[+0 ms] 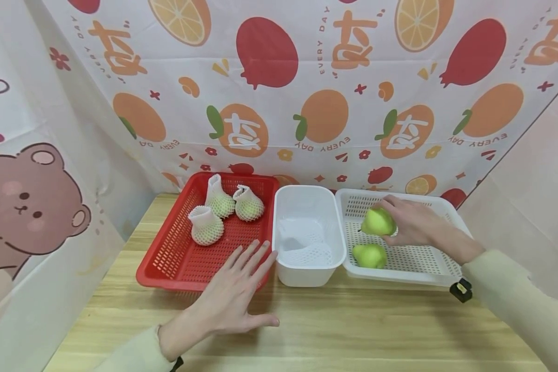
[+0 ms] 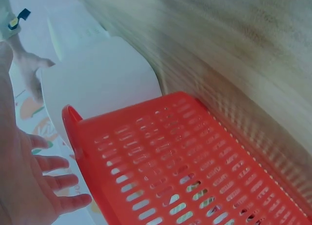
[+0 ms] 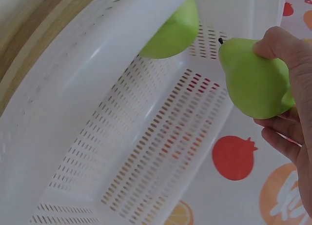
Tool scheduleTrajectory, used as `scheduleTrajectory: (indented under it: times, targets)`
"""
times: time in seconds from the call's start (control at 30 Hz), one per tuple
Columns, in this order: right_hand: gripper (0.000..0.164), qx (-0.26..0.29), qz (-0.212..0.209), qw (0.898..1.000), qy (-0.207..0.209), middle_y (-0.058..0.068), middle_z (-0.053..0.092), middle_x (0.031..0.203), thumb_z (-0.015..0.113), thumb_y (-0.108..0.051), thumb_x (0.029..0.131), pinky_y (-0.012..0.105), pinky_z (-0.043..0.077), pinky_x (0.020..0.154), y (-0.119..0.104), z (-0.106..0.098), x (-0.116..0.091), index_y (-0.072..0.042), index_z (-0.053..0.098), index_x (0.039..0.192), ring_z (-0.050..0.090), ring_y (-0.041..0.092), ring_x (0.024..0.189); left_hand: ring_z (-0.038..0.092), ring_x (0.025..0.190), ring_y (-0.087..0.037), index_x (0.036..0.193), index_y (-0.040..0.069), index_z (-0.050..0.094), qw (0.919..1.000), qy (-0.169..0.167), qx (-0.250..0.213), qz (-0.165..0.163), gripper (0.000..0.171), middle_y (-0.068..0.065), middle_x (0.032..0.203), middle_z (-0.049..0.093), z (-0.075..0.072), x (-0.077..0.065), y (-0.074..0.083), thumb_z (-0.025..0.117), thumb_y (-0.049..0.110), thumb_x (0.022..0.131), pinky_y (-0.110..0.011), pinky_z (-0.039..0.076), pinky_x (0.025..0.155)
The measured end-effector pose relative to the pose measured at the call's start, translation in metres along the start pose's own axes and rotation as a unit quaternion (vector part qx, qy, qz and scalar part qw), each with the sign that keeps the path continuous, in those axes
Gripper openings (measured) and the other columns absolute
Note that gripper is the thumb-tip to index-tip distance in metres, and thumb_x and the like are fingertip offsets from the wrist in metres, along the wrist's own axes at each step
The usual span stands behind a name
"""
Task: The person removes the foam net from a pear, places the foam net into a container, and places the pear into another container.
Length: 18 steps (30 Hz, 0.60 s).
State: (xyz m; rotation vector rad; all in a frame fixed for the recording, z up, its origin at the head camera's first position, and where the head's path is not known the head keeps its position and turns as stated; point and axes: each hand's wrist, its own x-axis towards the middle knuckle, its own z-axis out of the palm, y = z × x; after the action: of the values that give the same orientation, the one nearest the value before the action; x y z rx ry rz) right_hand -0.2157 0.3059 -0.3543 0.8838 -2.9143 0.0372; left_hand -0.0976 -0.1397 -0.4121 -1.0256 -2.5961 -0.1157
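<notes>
My right hand (image 1: 411,222) grips a green pear (image 1: 378,221) over the white basket (image 1: 420,266). In the right wrist view the thumb lies on top of this pear (image 3: 256,81) and fingers curl beneath it; its dark stem points away from the palm. A second pear (image 1: 370,256) lies in the same basket near its left end. With fingers spread and straight, my left hand (image 1: 232,294) is at the front edge of the red basket (image 1: 167,281). Three pears (image 1: 207,226) in white foam net sleeves sit inside the red basket.
Between the two baskets stands a white tub (image 1: 307,276) with white foam netting (image 1: 307,256) in it. All three containers are on a wooden table (image 1: 335,330). A fruit-printed curtain (image 1: 279,103) hangs right behind them.
</notes>
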Motion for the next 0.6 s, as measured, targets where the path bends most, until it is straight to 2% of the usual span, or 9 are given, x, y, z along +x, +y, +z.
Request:
scheduleTrajectory:
  times: [0.23,0.43,0.6]
  targets:
    - [0.077,0.01,0.009,1.0,-0.02,0.014,0.065,0.13,0.092,-0.038,0.073,0.052,0.063,0.088,0.007,0.018,0.012,-0.016,0.058,0.139,0.069,0.03,0.106,0.043,0.155,-0.037,0.163,0.012,0.038,1.0,-0.003,0.003,0.001,0.121,-0.015,0.168,0.042,0.001,-0.002,0.004,0.061,0.092,0.076,-0.056,0.039,0.124]
    - [0.076,0.04,0.029,0.998,-0.041,0.015,0.065,0.129,0.093,-0.039,0.072,0.052,0.063,0.088,0.01,0.033,0.018,-0.017,0.059,0.137,0.068,0.029,0.105,0.043,0.155,-0.036,0.163,0.011,0.038,1.0,0.0,0.0,-0.003,0.122,-0.015,0.167,0.044,0.001,-0.003,0.002,0.065,0.09,0.075,-0.056,0.04,0.124]
    - [0.076,0.049,0.04,0.996,-0.061,0.016,0.065,0.13,0.091,-0.037,0.073,0.053,0.062,0.087,0.013,0.042,0.022,-0.017,0.058,0.138,0.068,0.029,0.105,0.042,0.156,-0.036,0.164,0.011,0.037,1.0,-0.004,-0.002,-0.006,0.121,-0.016,0.167,0.043,0.0,-0.004,0.0,0.063,0.091,0.076,-0.057,0.04,0.124]
